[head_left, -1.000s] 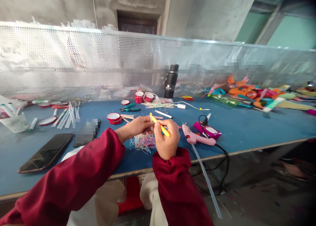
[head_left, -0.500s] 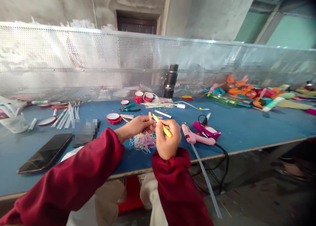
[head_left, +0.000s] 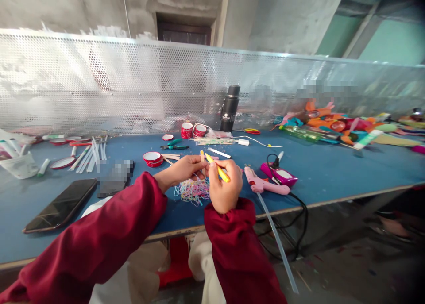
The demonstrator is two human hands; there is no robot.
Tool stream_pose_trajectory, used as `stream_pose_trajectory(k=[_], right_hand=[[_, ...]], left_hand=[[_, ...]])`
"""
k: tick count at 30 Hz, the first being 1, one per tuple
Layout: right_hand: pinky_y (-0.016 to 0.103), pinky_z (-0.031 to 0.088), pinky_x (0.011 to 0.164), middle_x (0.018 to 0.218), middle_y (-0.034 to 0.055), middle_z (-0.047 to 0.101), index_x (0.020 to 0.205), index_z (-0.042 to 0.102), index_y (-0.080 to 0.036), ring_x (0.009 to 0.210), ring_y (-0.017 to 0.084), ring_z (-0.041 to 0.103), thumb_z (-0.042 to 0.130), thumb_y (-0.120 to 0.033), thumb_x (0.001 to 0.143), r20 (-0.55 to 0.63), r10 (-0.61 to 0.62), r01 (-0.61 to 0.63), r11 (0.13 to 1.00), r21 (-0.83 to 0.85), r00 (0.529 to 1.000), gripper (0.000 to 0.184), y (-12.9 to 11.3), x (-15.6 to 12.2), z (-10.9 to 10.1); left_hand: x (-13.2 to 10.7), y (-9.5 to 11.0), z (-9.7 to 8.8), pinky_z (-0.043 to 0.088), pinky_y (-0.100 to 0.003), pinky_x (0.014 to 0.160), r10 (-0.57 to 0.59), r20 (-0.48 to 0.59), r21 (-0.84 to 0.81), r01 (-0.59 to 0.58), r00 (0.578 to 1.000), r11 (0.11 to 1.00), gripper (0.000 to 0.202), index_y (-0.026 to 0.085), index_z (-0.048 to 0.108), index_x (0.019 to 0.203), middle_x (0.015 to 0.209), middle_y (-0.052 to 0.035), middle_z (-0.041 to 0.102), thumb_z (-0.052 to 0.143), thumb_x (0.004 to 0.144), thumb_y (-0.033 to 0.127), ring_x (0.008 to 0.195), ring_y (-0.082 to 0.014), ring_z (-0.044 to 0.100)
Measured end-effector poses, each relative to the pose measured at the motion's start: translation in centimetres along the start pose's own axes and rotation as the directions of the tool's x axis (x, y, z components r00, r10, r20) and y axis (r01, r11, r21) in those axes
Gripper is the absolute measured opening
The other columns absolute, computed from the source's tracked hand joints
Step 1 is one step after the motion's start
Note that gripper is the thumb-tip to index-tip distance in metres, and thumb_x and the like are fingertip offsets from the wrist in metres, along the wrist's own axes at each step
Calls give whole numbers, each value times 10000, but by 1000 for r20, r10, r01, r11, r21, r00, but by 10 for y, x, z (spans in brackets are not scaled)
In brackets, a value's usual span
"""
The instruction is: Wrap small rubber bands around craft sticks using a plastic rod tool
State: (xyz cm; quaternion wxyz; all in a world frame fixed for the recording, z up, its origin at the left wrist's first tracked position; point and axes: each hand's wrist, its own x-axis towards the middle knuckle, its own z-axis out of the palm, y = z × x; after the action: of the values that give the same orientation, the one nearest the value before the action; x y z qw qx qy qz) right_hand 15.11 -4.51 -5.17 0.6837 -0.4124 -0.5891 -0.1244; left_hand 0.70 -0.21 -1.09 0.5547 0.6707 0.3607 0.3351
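Between the fingers of my left hand [head_left: 187, 167] stands a wooden craft stick [head_left: 202, 156], upright, its top end yellow. My right hand [head_left: 227, 186] is closed around a yellow marker [head_left: 219, 170], whose tip points up and left, close beside the stick. Whether the tip touches the wood I cannot tell. Beneath both hands lies a tangle of pastel strings [head_left: 193, 191]. A pink glue gun [head_left: 265, 183], with a long clear glue stick in its back, rests just right of my right hand.
Left of my hands are a dark phone [head_left: 61, 205], red tape rolls [head_left: 153, 159] and a white cup of markers [head_left: 19, 165]. Green-handled pliers [head_left: 175, 144] and a black bottle [head_left: 229, 109] lie farther back. A purple power block [head_left: 279, 175] sits right, and colourful scraps [head_left: 335, 123] are heaped beyond.
My right hand and the yellow marker have shifted very slightly to the left and tilted a little. The left hand and the stick look practically the same.
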Motion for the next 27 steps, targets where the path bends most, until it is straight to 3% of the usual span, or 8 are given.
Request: stream_pose_trajectory(k=[10, 17, 27], right_hand=[[397, 497, 863, 862, 30, 740, 916, 644, -246, 852, 218, 689, 631, -305, 991, 53, -16, 15, 1000, 14, 998, 96, -1, -1, 1], [379, 485, 819, 851, 30, 739, 909, 641, -243, 823, 211, 683, 623, -297, 996, -3, -3, 3, 1000, 15, 1000, 103, 0, 0, 0], [369, 480, 821, 854, 34, 742, 911, 653, -229, 832, 209, 687, 635, -303, 997, 23, -18, 18, 1000, -4, 1000, 114, 1, -1, 2]], left_hand=[[-1, 1, 1, 440, -205, 558, -22, -19, -8, 21, 1000, 1000, 336, 158, 665, 902, 757, 16, 656, 775, 877, 474, 595, -77, 577], [0, -1, -1, 430, -190, 556, 4, 17, -16, -4, 1000, 1000, 371, 159, 673, 927, 786, -8, 674, 743, 891, 522, 617, -83, 601], [0, -3, -1, 456, -199, 563, 9, 9, -11, -9, 1000, 1000, 391, 152, 678, 945, 780, -1, 662, 771, 866, 523, 619, -87, 597]])
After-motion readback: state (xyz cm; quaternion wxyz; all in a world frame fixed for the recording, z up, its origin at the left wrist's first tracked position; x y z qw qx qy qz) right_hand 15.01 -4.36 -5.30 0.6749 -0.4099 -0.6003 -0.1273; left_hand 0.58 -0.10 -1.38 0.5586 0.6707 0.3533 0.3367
